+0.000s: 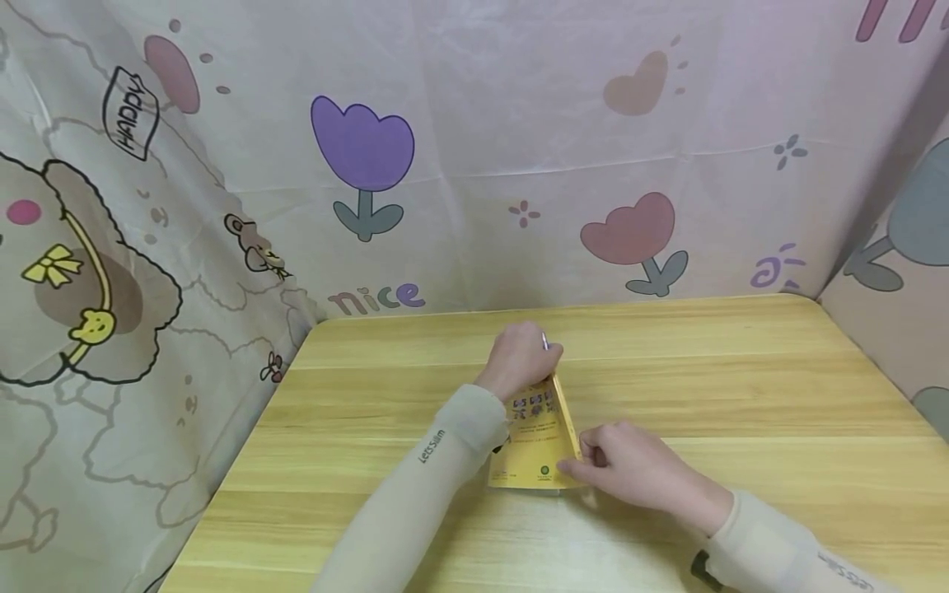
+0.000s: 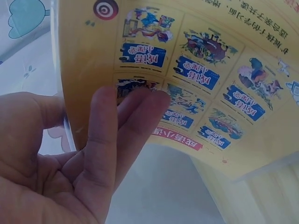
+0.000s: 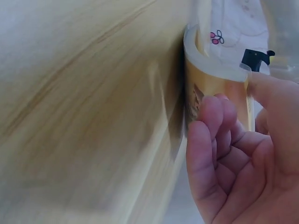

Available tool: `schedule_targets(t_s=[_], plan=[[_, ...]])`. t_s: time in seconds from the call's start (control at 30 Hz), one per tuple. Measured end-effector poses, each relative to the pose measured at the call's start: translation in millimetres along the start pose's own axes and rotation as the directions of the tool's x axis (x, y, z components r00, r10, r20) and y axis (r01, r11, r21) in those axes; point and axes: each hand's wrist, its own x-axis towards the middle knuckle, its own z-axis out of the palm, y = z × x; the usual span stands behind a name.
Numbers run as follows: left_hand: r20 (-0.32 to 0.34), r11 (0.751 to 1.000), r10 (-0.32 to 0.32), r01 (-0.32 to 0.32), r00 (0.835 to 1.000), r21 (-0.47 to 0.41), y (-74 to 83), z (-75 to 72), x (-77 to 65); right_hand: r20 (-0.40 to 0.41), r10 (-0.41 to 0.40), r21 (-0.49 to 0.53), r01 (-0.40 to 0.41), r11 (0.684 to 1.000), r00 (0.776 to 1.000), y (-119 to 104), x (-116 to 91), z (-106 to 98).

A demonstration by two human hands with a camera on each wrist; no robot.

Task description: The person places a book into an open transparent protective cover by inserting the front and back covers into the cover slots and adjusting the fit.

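A thin yellow book (image 1: 537, 449) is tilted over the middle of the table, its cover printed with rows of small pictures and Chinese characters. My left hand (image 1: 521, 361) grips its far edge. In the left wrist view, the fingers of that hand (image 2: 100, 149) lie across the printed cover (image 2: 196, 70), with the thumb on the other side of the edge. My right hand (image 1: 630, 465) pinches the near right corner between thumb and fingers. From the right wrist, the book (image 3: 217, 84) looks bent in a curve beside the curled fingers of the right hand (image 3: 238, 168).
The wood-grain table (image 1: 356, 428) stretches out on both sides of the book. Behind it and on the left hangs a pale cloth (image 1: 474, 165) with flowers and cartoon figures. A dark wrist strap (image 1: 704, 568) shows at the right sleeve.
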Motion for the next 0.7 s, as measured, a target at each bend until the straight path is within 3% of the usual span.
schedule_targets(t_s=[0.27,0.47,0.7], plan=[[0.028,0.996,-0.033,0.036,0.999,-0.084,-1.9,-8.6,-4.8,0.039,0.006,0.073,-0.009,0.997,0.999,1,1,-14],[0.055,0.993,-0.038,0.044,0.998,-0.11,-2.9,-19.4,-8.6,0.019,0.061,0.117,-0.063,0.991,0.998,8,7,-26],[0.069,0.972,-0.017,0.033,0.997,-0.232,-5.2,-31.2,-15.7,-0.03,0.11,0.114,-0.106,0.988,0.993,16,11,-44]])
